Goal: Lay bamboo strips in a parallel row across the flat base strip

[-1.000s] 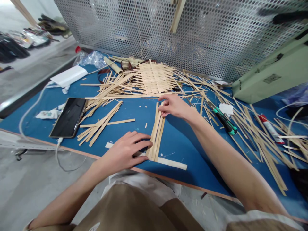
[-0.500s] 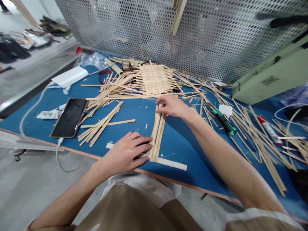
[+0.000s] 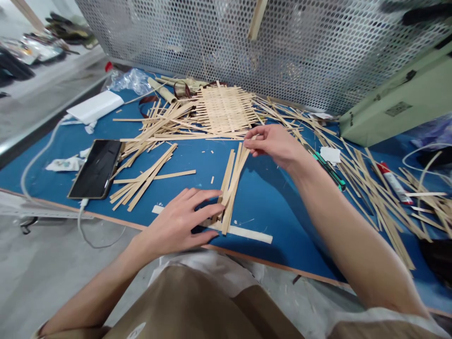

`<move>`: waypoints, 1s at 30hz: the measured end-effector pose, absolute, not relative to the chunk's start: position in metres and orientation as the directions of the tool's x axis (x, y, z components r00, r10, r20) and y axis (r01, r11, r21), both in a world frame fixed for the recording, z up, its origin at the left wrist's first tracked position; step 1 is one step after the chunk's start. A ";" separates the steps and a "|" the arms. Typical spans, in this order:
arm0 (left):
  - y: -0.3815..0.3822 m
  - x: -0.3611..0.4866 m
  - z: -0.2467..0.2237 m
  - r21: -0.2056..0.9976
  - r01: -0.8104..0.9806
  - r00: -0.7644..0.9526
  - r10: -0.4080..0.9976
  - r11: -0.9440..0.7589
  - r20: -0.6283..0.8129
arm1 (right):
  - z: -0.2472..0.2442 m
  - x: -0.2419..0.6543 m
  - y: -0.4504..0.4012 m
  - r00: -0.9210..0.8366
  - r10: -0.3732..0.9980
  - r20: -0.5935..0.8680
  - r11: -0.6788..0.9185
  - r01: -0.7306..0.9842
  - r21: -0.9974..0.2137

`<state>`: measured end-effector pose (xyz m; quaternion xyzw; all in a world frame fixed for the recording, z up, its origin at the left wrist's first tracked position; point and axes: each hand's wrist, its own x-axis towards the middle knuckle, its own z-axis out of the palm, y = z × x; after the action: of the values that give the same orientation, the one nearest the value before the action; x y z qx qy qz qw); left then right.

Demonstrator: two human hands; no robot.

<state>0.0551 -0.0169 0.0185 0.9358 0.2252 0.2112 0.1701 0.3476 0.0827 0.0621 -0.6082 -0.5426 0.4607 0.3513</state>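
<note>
Several flat bamboo strips point(image 3: 230, 188) lie side by side on the blue tabletop, pointing away from me. My right hand point(image 3: 271, 143) pinches the far end of one strip, which slants across the others to the right. With fingers spread, my left hand point(image 3: 185, 217) rests at the near ends, its fingertips touching the strips. Under those near ends runs a pale flat strip point(image 3: 250, 234) lying crosswise near the table edge. A woven bamboo mat point(image 3: 226, 108) with loose strip ends lies farther back.
Loose bamboo strips point(image 3: 144, 181) lie left, and more point(image 3: 381, 193) spread right. A phone point(image 3: 96, 169) on a cable and a white box point(image 3: 95, 107) are at left. A green-black utility knife point(image 3: 328, 169), a red-white tube point(image 3: 393, 182) and a green case point(image 3: 391, 113) are at right.
My right hand has moved right and slightly away from me, swinging the far end of one strip rightward. The strips are less tightly bunched. My left hand stays near their near ends.
</note>
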 end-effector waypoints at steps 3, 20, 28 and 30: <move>-0.018 0.057 0.019 0.398 0.345 0.802 0.487 -0.850 0.346 | 0.059 0.368 0.077 0.077 0.980 -0.183 -0.198 0.289 -0.937; -0.018 0.085 0.021 0.306 0.269 0.887 0.359 -0.913 0.291 | 0.031 0.370 0.074 0.051 0.976 -0.210 -0.212 0.395 -0.894; -0.015 0.097 0.015 0.292 0.206 0.899 0.298 -0.934 0.322 | 0.025 0.367 0.076 0.020 0.980 -0.199 -0.191 0.393 -0.899; -0.015 0.096 0.015 0.306 0.206 0.901 0.303 -0.929 0.310 | 0.024 0.368 0.077 0.024 0.983 -0.184 -0.177 0.415 -0.892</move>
<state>0.0965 -0.0146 0.0148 0.9657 0.1318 0.1790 0.1342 0.3682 0.0770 0.0242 -0.6351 -0.5504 0.4303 0.3295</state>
